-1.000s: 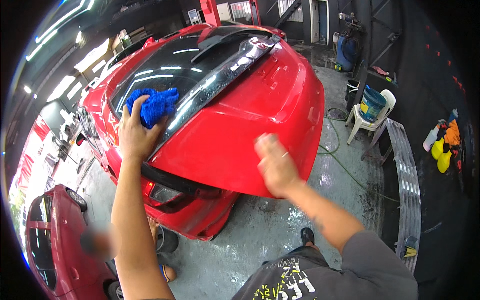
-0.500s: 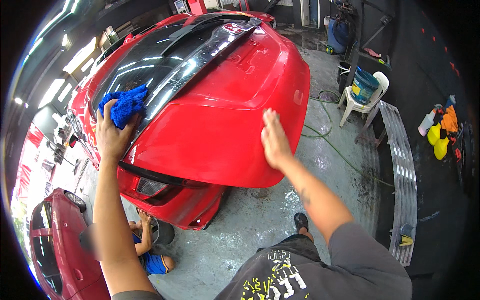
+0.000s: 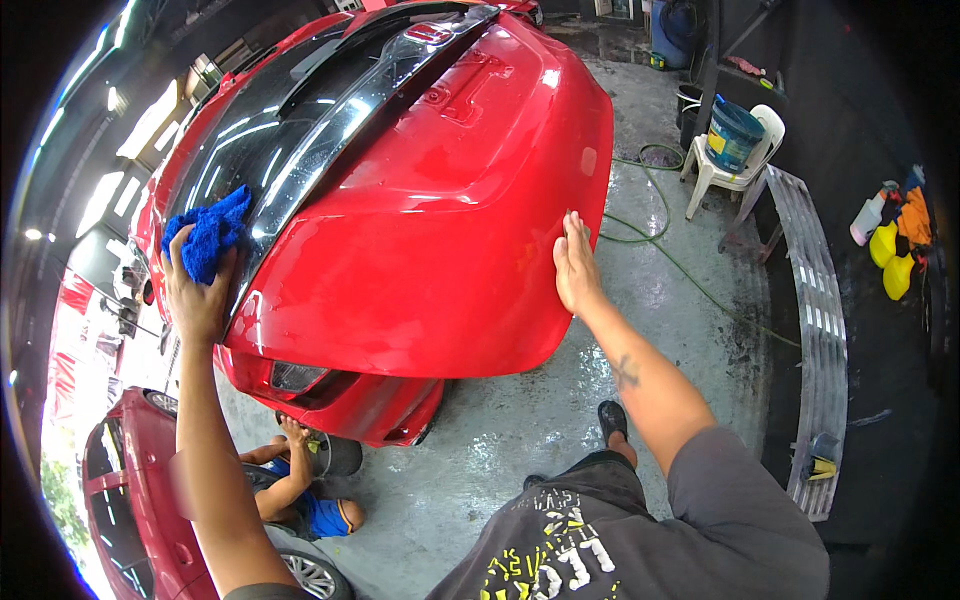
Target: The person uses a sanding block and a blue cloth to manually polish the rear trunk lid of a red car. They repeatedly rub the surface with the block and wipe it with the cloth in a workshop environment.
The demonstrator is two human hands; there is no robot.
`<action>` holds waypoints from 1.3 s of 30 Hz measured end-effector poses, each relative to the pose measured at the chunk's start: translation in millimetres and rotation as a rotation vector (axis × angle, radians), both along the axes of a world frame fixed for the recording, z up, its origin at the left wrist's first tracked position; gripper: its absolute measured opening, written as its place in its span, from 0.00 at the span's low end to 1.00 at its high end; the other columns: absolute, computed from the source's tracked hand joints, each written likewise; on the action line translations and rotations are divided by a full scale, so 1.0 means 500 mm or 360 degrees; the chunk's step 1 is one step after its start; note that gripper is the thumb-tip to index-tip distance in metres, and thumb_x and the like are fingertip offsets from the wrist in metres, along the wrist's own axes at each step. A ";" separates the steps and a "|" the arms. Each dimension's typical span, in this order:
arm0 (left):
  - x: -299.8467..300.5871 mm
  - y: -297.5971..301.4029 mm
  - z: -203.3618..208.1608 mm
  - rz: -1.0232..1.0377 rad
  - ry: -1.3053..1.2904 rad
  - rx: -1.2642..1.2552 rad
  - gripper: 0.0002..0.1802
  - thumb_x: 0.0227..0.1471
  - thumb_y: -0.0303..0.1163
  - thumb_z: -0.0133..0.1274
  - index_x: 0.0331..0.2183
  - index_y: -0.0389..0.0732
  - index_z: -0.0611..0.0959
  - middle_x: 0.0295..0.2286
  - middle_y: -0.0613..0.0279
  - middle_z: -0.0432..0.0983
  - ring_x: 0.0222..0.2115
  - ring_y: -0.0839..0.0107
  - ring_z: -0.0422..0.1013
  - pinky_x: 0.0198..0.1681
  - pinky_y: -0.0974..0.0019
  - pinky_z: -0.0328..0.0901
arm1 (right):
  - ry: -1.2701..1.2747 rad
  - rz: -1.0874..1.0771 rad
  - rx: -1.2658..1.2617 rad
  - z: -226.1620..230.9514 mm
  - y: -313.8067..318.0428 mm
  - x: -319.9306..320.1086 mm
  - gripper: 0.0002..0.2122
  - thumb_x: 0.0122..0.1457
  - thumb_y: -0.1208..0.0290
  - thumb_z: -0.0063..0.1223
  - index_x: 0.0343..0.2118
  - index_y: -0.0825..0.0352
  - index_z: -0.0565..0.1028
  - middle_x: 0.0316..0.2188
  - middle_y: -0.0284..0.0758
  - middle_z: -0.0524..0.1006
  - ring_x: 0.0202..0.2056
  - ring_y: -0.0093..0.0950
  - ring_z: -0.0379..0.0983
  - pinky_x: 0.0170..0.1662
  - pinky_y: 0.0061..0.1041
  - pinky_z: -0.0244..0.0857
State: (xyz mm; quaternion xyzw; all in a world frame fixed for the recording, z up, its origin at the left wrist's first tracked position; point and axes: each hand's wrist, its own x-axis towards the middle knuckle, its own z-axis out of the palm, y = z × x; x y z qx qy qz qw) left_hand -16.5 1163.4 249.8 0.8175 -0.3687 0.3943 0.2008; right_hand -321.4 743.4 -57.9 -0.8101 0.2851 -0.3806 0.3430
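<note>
A red car's raised tailgate (image 3: 400, 270) spreads before me, its dark rear window (image 3: 290, 120) on the left and a glossy black trim strip between glass and paint. In my left hand (image 3: 195, 295) is a bunched blue microfibre cloth (image 3: 208, 235), gripped at the lower left of the window, close to the panel's edge. The fingers wrap the cloth from below. My right hand (image 3: 577, 268) is stretched out with nothing in it, fingers straight, at the right edge of the red panel. Whether its palm touches the edge is hard to see.
A person in blue shorts (image 3: 328, 518) crouches below left by the bumper, beside a dark bucket (image 3: 345, 456). A maroon car (image 3: 150, 500) stands behind. Rightward are a green hose (image 3: 680, 262), a white chair (image 3: 745, 165) bearing a teal bucket (image 3: 733, 135), and a metal plank (image 3: 808, 300).
My left hand has shifted left and down with the blue cloth. My right hand has slid right, from over the red panel to its edge. The whole view has shifted a little.
</note>
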 end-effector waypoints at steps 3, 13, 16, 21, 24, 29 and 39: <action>0.015 0.047 -0.016 0.0110 0.0019 0.0026 0.40 0.57 0.52 0.75 0.65 0.53 0.76 0.60 0.37 0.76 0.60 0.33 0.76 0.63 0.40 0.70 | 0.0015 0.0161 -0.0284 -0.038 0.237 -0.048 0.33 0.81 0.62 0.42 0.80 0.79 0.51 0.81 0.62 0.49 0.81 0.64 0.43 0.84 0.57 0.38; 0.013 0.022 -0.010 -0.0016 -0.0091 0.0054 0.42 0.59 0.56 0.72 0.67 0.52 0.74 0.63 0.37 0.74 0.61 0.34 0.76 0.63 0.39 0.72 | 0.0125 0.0064 -0.0251 -0.043 0.090 -0.064 0.31 0.84 0.58 0.39 0.79 0.76 0.57 0.81 0.58 0.55 0.81 0.56 0.50 0.83 0.51 0.43; 0.009 0.034 -0.021 0.0038 -0.0044 0.0031 0.41 0.59 0.57 0.72 0.67 0.54 0.75 0.63 0.40 0.74 0.61 0.35 0.76 0.62 0.40 0.73 | 0.0231 0.0282 -0.0504 -0.080 0.293 -0.157 0.33 0.80 0.62 0.45 0.79 0.78 0.55 0.80 0.62 0.55 0.81 0.61 0.48 0.82 0.58 0.42; 0.011 0.030 -0.014 0.0048 0.0003 0.0021 0.40 0.60 0.55 0.72 0.67 0.54 0.76 0.64 0.40 0.74 0.64 0.37 0.74 0.66 0.41 0.70 | 0.0283 0.0231 -0.0561 -0.081 0.238 -0.169 0.31 0.81 0.61 0.43 0.79 0.75 0.57 0.81 0.58 0.56 0.81 0.57 0.49 0.83 0.57 0.40; 0.013 0.018 -0.010 0.0007 0.0020 0.0024 0.40 0.62 0.54 0.71 0.68 0.53 0.75 0.65 0.40 0.73 0.66 0.38 0.73 0.68 0.42 0.68 | 0.0349 0.0288 -0.0500 -0.052 0.076 -0.157 0.30 0.81 0.62 0.44 0.79 0.75 0.58 0.81 0.56 0.56 0.82 0.54 0.50 0.83 0.54 0.42; 0.012 0.023 -0.015 0.0088 -0.0018 0.0009 0.42 0.59 0.59 0.72 0.67 0.56 0.76 0.62 0.43 0.75 0.61 0.37 0.76 0.61 0.40 0.72 | 0.0483 0.1095 -0.0976 -0.061 0.139 -0.278 0.34 0.75 0.62 0.55 0.78 0.72 0.61 0.81 0.50 0.59 0.82 0.49 0.52 0.82 0.54 0.47; 0.021 0.033 -0.007 0.0080 -0.0052 0.0057 0.43 0.58 0.55 0.74 0.67 0.51 0.75 0.64 0.37 0.73 0.64 0.36 0.73 0.67 0.41 0.68 | 0.0364 0.1560 -0.1426 -0.026 0.097 -0.197 0.34 0.72 0.61 0.57 0.78 0.65 0.65 0.81 0.36 0.62 0.82 0.33 0.52 0.84 0.47 0.43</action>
